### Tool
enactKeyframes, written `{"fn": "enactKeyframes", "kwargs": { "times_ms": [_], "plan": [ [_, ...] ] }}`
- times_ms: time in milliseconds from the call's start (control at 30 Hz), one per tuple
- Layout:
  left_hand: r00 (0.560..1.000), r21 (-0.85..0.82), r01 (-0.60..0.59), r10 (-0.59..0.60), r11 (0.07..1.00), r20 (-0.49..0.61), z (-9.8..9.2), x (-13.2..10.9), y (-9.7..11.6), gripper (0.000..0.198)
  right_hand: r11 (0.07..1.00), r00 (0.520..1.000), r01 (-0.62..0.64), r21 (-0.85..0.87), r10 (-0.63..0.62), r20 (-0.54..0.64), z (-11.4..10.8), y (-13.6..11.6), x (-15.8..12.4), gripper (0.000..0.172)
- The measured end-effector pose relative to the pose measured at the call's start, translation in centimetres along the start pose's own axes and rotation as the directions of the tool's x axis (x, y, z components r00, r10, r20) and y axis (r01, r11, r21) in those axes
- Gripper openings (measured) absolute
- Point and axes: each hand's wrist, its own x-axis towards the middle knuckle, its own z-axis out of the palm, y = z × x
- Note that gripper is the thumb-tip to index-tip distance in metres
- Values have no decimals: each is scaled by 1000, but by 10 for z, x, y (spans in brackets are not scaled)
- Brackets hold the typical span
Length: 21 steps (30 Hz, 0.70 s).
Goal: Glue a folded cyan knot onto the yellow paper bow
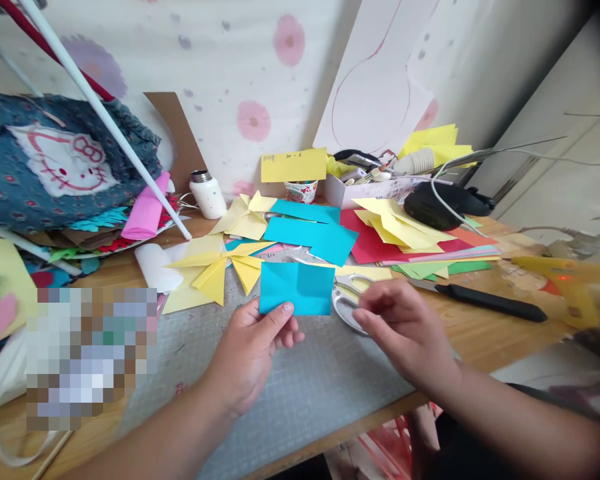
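Note:
A blue rectangle of paper (300, 285) with a faint crease is pinched between the thumb and fingers of my left hand (253, 343), above the grey cutting mat. To the right, my right hand (405, 327) hovers with loosely curled fingers, its thumb slightly apart, and nothing visible between them. Its fingertips overlap in view the grey-handled scissors (339, 300); whether they touch cannot be told. The scissors' blades are hidden by paper. Behind the held piece lie several blue paper strips (300, 231) and folded yellow paper shapes (220, 263).
The cutting mat (180, 373) covers the table's front. A black-handled knife (495, 303) and a yellow glue gun (565, 283) lie right. Red paper (355, 233) sits under yellow sheets. At the back stand a white bottle (209, 195) and a tool box (360, 190).

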Motion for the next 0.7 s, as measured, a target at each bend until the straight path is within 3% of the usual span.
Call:
{"fn": "enactKeyframes", "kwargs": {
  "times_ms": [100,200,367,567,633,700],
  "plan": [
    [1000,-59,26,-27,998,-10,1,0,2,24,914,952,302,-271,-274,137,-6,-3,0,16],
    [998,-113,66,-65,991,18,3,-2,3,22,876,901,404,-263,-331,280,-2,-4,4,31],
    [993,-141,110,-104,984,50,2,-4,6,21,859,855,485,-162,-428,292,7,-4,10,28],
    [989,-109,122,-112,987,97,1,-5,4,24,857,843,490,-156,-421,333,7,-2,13,31],
    [994,-5,39,-39,999,101,0,-5,4,20,876,870,457,-157,-403,285,6,-2,15,29],
    [987,152,-127,109,980,118,-1,-5,4,26,919,923,369,-137,-345,168,4,-3,17,23]
  ]
}}
